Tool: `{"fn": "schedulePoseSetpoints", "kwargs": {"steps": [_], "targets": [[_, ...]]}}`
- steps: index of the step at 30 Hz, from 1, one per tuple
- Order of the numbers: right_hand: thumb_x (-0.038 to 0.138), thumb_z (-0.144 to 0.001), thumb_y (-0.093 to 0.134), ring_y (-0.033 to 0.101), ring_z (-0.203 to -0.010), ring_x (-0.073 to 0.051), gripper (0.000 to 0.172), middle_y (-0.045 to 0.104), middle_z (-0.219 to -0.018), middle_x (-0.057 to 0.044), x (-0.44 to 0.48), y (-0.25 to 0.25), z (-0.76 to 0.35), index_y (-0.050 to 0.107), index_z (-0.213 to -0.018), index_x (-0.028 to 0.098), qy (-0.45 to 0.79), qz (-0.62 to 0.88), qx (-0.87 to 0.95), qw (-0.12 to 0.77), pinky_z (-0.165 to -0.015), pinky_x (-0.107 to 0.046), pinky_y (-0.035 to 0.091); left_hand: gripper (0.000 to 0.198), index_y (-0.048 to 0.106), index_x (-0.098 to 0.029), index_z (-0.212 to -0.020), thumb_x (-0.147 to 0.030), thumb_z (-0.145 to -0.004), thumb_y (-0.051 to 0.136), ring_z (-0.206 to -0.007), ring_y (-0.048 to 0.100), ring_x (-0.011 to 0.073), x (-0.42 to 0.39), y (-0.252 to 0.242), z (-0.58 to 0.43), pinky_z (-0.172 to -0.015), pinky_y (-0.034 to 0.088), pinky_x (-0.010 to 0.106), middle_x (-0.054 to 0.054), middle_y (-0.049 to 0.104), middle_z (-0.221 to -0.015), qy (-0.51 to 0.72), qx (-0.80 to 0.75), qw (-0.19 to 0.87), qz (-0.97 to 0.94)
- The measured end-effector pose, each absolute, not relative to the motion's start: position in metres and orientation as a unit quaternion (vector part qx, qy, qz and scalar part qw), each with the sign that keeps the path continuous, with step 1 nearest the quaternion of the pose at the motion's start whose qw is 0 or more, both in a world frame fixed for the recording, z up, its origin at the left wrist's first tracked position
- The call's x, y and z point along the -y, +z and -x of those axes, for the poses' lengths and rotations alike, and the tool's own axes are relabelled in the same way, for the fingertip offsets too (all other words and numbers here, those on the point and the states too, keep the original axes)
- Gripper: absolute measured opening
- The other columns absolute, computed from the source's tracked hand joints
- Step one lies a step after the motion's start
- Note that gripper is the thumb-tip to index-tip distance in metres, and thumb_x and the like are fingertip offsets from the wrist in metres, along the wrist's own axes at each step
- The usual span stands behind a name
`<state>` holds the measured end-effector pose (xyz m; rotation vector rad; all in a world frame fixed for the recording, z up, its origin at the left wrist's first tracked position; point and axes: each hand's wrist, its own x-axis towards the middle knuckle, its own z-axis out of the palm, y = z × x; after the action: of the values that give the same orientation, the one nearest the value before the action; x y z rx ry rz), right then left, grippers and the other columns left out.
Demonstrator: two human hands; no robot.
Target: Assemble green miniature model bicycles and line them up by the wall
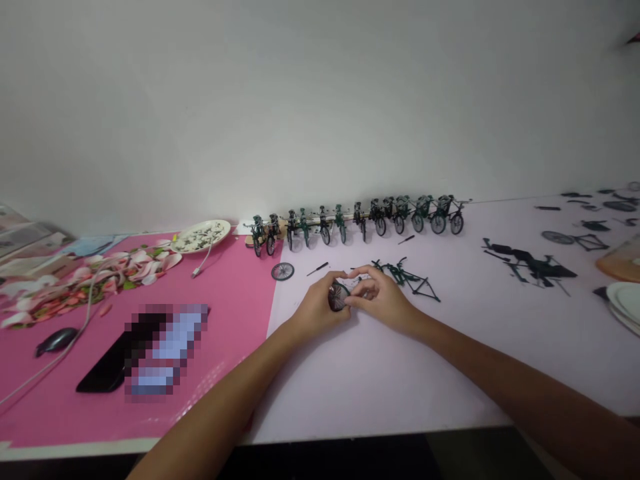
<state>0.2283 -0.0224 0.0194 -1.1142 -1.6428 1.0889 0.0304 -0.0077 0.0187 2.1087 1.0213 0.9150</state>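
Observation:
My left hand [320, 303] is closed round a small spoked wheel [339, 296] with a dark rim, held over the pale part of the table. My right hand [377, 297] touches the wheel's right side with its fingertips pinched together; any small part between them is too small to make out. Just behind and right of my right hand lies a dark green miniature bicycle frame [413, 279]. A second spoked wheel [283, 271] lies flat to the left of my hands, and a small screwdriver [318, 269] lies behind them.
Several assembled miniature bicycles [341, 223] stand in a row along the wall. Dark loose parts [530, 263] lie at the right. On the pink cloth [225, 300] are a black phone [123, 353], a mouse [56, 341], petals [115, 273] and a plate [225, 230] of small pieces.

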Motion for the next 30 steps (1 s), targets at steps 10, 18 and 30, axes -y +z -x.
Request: {"fn": "schedulePoseSetpoints", "kwargs": {"steps": [10,18,30], "targets": [[0.036,-0.081,0.075,0.065,-0.067,-0.017,0.033,0.071,-0.075,0.002,0.0196,0.0149,-0.2271,0.060,-0.108,0.026,0.463,0.427,0.650,0.425,-0.066,-0.032,0.049,0.065,0.050,-0.022,-0.135,-0.021,-0.072,0.069,-0.068,0.054,0.0131,0.0082,0.0224,-0.0297,-0.061,0.041,0.025,0.001,0.064,-0.096,0.317,-0.396,0.291,-0.811],[0.043,-0.084,0.074,0.054,-0.055,-0.012,0.037,0.067,-0.079,0.002,0.0200,0.0126,-0.2285,0.059,-0.113,0.025,0.502,0.411,0.635,0.420,-0.052,-0.026,0.041,0.067,0.048,-0.020,-0.136,-0.021,-0.073,0.070,-0.067,0.053,0.0133,0.0096,0.0250,-0.0293,-0.063,0.043,0.027,0.003,0.064,-0.099,0.316,-0.370,0.299,-0.821],[0.043,-0.090,0.069,0.056,-0.063,-0.014,0.031,0.061,-0.080,0.002,0.0189,0.0154,-0.2326,0.055,-0.112,0.026,0.482,0.397,0.664,0.410,-0.057,-0.027,0.044,0.067,0.047,-0.020,-0.140,-0.032,-0.079,0.072,-0.066,0.054,0.0151,0.0116,0.0203,-0.0306,-0.063,0.042,0.028,0.000,0.065,-0.088,0.296,-0.391,0.282,-0.825]]}}
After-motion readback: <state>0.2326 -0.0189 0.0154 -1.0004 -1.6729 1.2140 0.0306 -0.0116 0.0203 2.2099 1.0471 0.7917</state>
